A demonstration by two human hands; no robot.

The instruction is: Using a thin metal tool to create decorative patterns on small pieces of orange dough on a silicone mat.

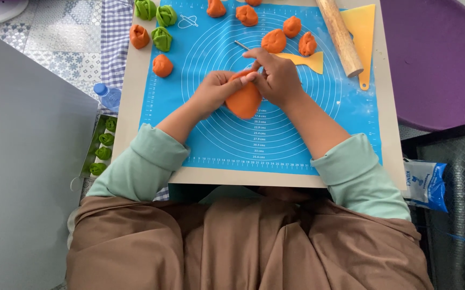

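Four small green dough twists (102, 146) sit in a narrow tray at the far left, beside a small clear bottle with a blue cap (107, 95). More green pieces (161, 38) and orange pieces (162, 65) lie along the left edge of the blue mat (216, 139) on the bench. At the mat's middle, the left hand (213, 91) curls around the left side of a flattened orange dough piece (244, 102), fingertips pinching its upper edge. That piece lies between both hands, its long axis running roughly toward and away from the person. The right hand (278, 78) touches its upper right, fingers pressed together on a thin stick (241, 45) angled up and left. Further right lie a yellow scraper (305, 59), a wooden rolling pin (340, 36) and a purple basin (436, 59).
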